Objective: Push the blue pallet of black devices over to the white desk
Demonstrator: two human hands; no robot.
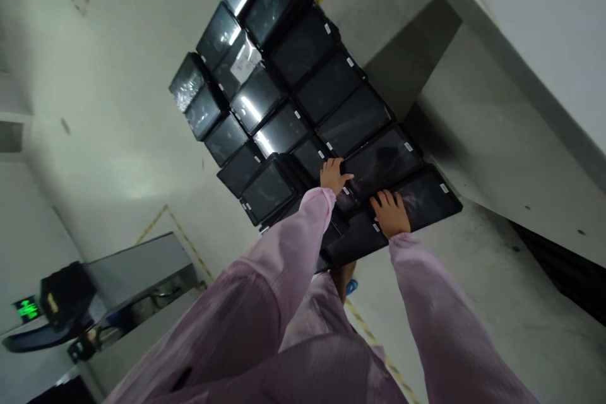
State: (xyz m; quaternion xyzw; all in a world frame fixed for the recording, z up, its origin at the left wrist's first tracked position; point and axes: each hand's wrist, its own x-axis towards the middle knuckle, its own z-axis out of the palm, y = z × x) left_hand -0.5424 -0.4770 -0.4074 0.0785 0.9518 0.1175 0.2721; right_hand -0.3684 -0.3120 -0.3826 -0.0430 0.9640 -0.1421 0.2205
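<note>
Stacks of black trays wrapped in shiny film (303,95) stand close together in rows on the floor. My left hand (334,175) rests on top of the near stack, fingers bent over a tray's edge. My right hand (391,213) lies on the nearest black tray (426,199), fingers curled down against its surface. Both arms wear pink sleeves. Small white labels sit on the tray corners.
A pale concrete floor (118,139) with yellow striped tape lines surrounds the stacks. A large white machine or bench (521,76) stands to the right. A grey metal cabinet (137,278) and a green lit sign (27,309) are at the lower left.
</note>
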